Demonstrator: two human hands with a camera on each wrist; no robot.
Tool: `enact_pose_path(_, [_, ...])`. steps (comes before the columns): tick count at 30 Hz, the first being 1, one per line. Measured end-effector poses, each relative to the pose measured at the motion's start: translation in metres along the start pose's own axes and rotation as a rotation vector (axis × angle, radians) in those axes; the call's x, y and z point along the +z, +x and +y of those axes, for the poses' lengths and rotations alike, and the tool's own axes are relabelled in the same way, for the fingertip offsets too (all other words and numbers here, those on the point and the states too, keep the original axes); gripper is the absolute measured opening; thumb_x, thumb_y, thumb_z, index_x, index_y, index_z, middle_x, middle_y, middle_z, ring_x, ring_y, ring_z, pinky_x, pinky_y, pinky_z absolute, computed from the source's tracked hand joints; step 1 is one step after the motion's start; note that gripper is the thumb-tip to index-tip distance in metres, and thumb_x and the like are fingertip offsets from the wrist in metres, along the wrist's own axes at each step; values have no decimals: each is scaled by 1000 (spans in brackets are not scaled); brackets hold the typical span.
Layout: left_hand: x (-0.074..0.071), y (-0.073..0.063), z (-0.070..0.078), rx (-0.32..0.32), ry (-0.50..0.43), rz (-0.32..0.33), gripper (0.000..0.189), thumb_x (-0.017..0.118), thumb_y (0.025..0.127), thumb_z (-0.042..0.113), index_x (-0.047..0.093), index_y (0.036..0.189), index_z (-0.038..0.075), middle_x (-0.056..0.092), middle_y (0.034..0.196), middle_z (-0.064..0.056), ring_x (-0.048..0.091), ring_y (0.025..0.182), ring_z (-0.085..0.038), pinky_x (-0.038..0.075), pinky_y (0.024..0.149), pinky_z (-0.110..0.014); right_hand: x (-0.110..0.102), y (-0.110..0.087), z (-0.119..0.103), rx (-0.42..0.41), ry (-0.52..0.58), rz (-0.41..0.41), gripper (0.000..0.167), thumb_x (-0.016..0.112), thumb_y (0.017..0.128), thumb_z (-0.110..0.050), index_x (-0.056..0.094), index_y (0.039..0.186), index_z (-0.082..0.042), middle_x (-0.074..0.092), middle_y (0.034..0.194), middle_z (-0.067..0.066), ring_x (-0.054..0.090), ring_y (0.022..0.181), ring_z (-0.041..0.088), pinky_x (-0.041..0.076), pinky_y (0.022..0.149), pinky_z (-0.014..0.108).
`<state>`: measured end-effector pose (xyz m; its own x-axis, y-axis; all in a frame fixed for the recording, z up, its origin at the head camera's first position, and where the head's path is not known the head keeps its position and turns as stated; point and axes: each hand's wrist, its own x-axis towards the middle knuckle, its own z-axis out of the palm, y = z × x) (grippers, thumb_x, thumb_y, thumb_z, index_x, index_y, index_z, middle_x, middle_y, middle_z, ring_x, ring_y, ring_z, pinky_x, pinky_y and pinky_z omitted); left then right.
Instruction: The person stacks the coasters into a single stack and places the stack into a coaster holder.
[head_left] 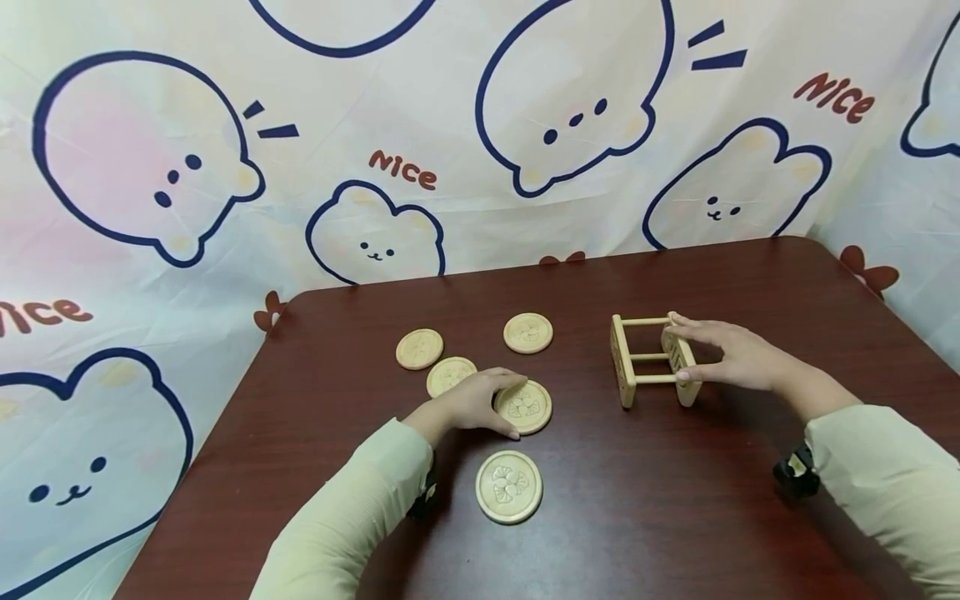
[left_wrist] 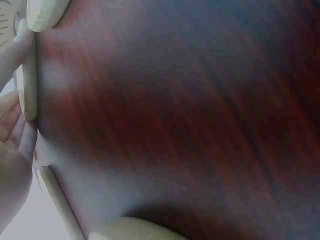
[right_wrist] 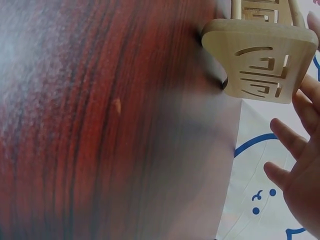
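The wooden disc (head_left: 528, 408) is on the worktop (head_left: 660, 508), left of the rack (head_left: 622, 362). My left hand (head_left: 474, 403) holds it, thumb and fingers clamped on its rim. My right hand (head_left: 738, 354) spans the rack's right end panel, thumb and fingers clamped on its edges. Four other discs (head_left: 509, 487) lie left of the rack. I judge the step as grasping; lifting calls for an even pinch and a steadied rack.

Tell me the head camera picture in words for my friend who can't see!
At a dark brown table, a person's left grip holds one of five round wooden discs, while the right grip holds the right end of a small wooden rack. Behind is a pale, cartoon-printed backdrop.
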<state>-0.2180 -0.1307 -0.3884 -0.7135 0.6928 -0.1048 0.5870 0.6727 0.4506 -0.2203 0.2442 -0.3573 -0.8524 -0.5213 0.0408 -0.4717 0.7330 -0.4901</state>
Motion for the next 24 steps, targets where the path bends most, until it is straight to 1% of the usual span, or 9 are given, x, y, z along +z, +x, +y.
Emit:
enact_pose_path(5, [1,0,-1,13,-3,-2,81,75,62,39,41,129,7,42,127,-4,35,117,-15,28,95,-29,-1,0,-1,22,1,-18,75,64,71,-46,41,129,-5,26,138,13,23,121,38,20,91,55])
enact_pose_path(11, [-2,2,-2,48,13,-20,80,74,64,37,39,129,4,41,127,-6,34,118,-16,28,95,-29,-3,-1,-2,55,6,-32,75,63,72,-47,38,130,-6,24,139,13,22,121,39,19,91,56])
enact_pose_path(13, [-3,3,0,43,4,-32,81,74,65,37,38,129,4,40,127,-6,33,118,-16,28,95,-29,-3,-1,-2,58,17,-34,76,63,72,-46,38,130,-5,23,138,13,22,121,39,19,91,56])
enact_pose_path(16, [-5,0,1,15,-26,-40,82,72,66,39,35,131,4,39,129,-6,32,119,-16,27,95,-30,-2,0,-2,52,37,-39,76,63,72,-46,38,130,-5,23,139,13,21,122,39,19,91,56])
enact_pose_path(19, [-8,-4,1,-18,-74,-20,83,72,66,38,34,132,6,38,130,-6,33,118,-16,28,95,-31,0,0,-1,47,54,-44,76,63,72,-46,38,131,-5,22,139,13,20,122,38,19,91,56])
enact_pose_path(24, [-14,-12,1,-27,-156,32,80,73,67,33,34,132,5,37,130,-8,37,116,-20,31,93,-32,-1,0,0,50,77,-44,76,63,72,-46,37,131,-4,20,139,13,19,123,37,18,92,56])
